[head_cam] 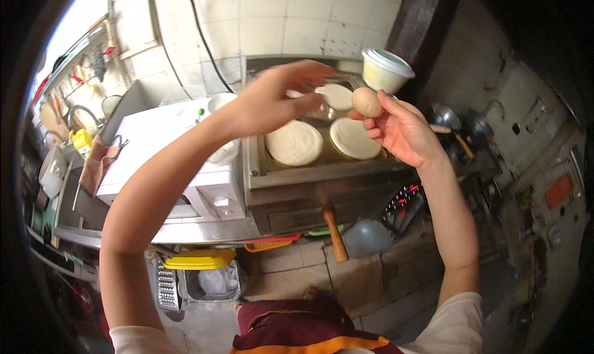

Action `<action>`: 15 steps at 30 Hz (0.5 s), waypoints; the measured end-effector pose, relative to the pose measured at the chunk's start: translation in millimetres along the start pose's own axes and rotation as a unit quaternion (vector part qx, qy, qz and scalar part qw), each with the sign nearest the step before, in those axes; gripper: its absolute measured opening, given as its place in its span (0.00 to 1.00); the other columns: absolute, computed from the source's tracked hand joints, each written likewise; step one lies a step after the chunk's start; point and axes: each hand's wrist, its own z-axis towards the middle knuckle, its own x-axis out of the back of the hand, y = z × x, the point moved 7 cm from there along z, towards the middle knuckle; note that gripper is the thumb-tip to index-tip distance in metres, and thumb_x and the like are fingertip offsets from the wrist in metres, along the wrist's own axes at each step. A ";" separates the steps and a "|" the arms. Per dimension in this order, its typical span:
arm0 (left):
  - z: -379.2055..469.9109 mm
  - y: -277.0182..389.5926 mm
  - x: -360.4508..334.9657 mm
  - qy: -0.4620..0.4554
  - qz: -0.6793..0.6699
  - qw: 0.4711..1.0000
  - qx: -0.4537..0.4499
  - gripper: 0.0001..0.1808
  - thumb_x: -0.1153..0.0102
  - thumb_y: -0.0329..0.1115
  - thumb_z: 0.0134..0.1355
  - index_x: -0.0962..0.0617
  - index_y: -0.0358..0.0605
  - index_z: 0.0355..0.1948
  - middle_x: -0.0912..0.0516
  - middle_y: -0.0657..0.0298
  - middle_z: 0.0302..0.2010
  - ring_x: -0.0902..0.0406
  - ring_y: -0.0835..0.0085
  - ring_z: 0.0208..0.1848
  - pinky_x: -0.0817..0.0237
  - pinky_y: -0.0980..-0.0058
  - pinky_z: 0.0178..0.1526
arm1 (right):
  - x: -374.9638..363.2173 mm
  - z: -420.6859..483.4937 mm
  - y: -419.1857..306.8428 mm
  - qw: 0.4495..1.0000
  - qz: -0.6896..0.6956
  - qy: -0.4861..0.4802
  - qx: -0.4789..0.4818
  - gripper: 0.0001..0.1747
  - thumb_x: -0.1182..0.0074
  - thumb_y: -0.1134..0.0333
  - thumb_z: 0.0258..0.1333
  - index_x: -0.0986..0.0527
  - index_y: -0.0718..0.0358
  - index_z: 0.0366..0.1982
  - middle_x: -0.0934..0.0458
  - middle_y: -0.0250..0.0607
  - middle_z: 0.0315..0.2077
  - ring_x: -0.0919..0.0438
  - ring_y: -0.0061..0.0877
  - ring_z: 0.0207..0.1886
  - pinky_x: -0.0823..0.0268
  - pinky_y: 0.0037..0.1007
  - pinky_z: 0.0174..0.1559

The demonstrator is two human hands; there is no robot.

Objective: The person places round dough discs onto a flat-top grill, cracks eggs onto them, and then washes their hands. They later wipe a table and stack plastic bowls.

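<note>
Between the thumb and fingers of my right hand (401, 131) is a brown egg (366, 102), held above the back right of a griddle (278, 172). My left hand (274, 99), blurred, is in the air over the griddle's left side, fingers apart, with nothing seen in it. Below the hands, a round of pale dough (294, 143) lies at the front left of the griddle and a second dough round (355, 138) at the front right. Behind them is another pale round (336, 97), partly covered by my left fingers. A lidded plastic tub (387, 69) stands just behind the egg.
A white microwave oven (153, 131) stands left of the griddle, with scissors (121, 143) and a brown cloth (95, 164) at its left edge. A wooden handle (335, 233) juts out at the griddle's front. On the floor are a bin (234, 291) with a yellow lid (199, 260); pans (445, 116) are at the right.
</note>
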 end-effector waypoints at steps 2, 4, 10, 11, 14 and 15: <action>35.1 -14.9 -9.9 -0.048 0.013 0.998 0.043 0.26 0.49 0.35 0.54 0.35 0.38 0.54 0.29 0.52 0.50 0.29 0.67 0.48 0.37 0.74 0.47 | -2.0 18.8 -5.8 1.000 -0.011 -0.008 -0.011 0.18 0.59 0.60 0.59 0.32 0.69 0.40 0.27 0.44 0.32 0.31 0.17 0.28 0.36 0.16 0.29; 51.4 -20.6 -16.9 -0.079 -0.048 0.995 0.050 0.23 0.49 0.35 0.54 0.31 0.37 0.50 0.24 0.55 0.41 0.28 0.72 0.42 0.36 0.77 0.43 | 5.9 35.6 -6.5 1.000 -0.019 0.000 -0.011 0.18 0.59 0.60 0.59 0.32 0.69 0.39 0.28 0.43 0.31 0.32 0.17 0.28 0.37 0.17 0.29; 79.6 -42.0 -15.8 -0.076 0.006 0.994 0.079 0.19 0.48 0.32 0.54 0.28 0.32 0.45 0.23 0.57 0.34 0.27 0.75 0.33 0.33 0.78 0.38 | 21.7 70.4 -5.2 0.996 -0.079 -0.023 -0.013 0.15 0.59 0.61 0.59 0.31 0.68 0.36 0.30 0.37 0.28 0.34 0.18 0.27 0.40 0.18 0.27; 82.3 -46.0 -15.9 -0.075 0.018 0.993 0.085 0.18 0.48 0.32 0.54 0.28 0.31 0.44 0.22 0.58 0.33 0.27 0.75 0.32 0.33 0.78 0.37 | 23.2 74.3 -4.0 0.996 -0.087 -0.027 -0.014 0.15 0.59 0.61 0.59 0.30 0.68 0.35 0.30 0.36 0.27 0.34 0.18 0.26 0.40 0.18 0.27; 91.4 -56.3 -20.0 -0.073 0.031 0.992 0.094 0.16 0.48 0.33 0.53 0.26 0.31 0.40 0.23 0.60 0.28 0.29 0.77 0.28 0.34 0.78 0.34 | 32.1 81.3 -1.7 0.994 -0.104 -0.011 -0.024 0.15 0.59 0.61 0.59 0.29 0.67 0.33 0.30 0.35 0.27 0.34 0.18 0.26 0.40 0.18 0.27; 94.2 -62.1 -21.4 -0.072 0.037 0.991 0.102 0.16 0.48 0.33 0.53 0.26 0.31 0.39 0.24 0.61 0.27 0.29 0.77 0.28 0.35 0.78 0.34 | 35.0 84.0 -0.2 0.994 -0.107 -0.006 -0.027 0.15 0.59 0.61 0.59 0.29 0.67 0.34 0.30 0.35 0.27 0.34 0.18 0.26 0.39 0.18 0.27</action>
